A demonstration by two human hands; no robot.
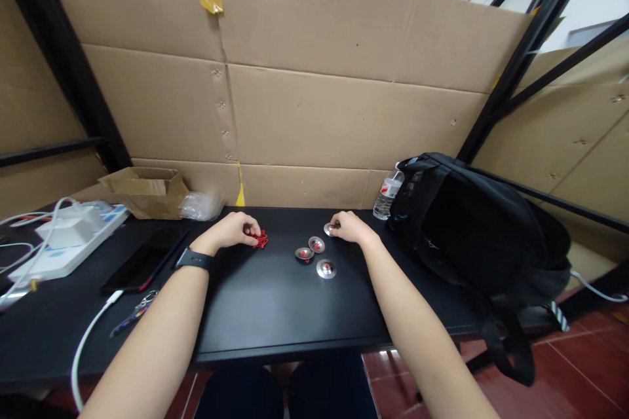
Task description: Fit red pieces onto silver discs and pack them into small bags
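My left hand rests on the black table with its fingers curled over a small bundle of red cord. My right hand lies further right, fingers pinched on a small round metal disc. Between and just in front of the hands lie three more small silver discs: one near the back, one with a red bit on it, and one nearest me. A dark watch is on my left wrist.
A black backpack fills the table's right end, with a water bottle beside it. At left are a white power strip with cables, a dark phone, keys, an open cardboard box and a plastic bag. Cardboard walls stand behind.
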